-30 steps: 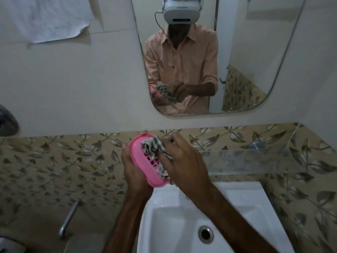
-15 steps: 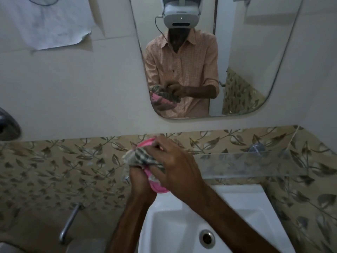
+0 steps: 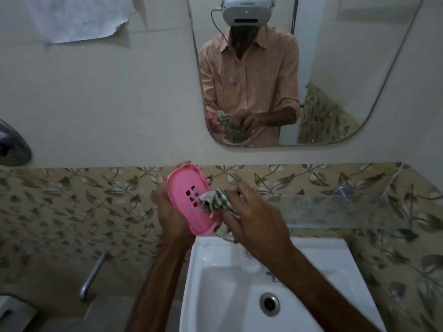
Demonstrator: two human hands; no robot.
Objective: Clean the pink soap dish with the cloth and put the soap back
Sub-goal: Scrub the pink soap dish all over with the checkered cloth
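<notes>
bathroom basin [image 3: 215,271] below; left hand [image 3: 172,212] fingers wrap the pink soap dish [image 3: 189,200] edges at 12 o'clock. right hand [image 3: 254,219] pinches cloth [image 3: 215,198] against it. light, stiff, likely slippery plastic; grip the rim.

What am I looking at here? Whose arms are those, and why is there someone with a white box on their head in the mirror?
The picture comes from a camera worn on a person's head, looking down at their own two arms. The mirror on the wall shows that same person, and the white box is the headset carrying the camera. Their left hand holds a pink soap dish, tilted up so you see the little holes in it. Their right hand presses a checked cloth against the dish to wipe it. Below is a white sink with a round drain. I cannot clearly see the soap.
</notes>
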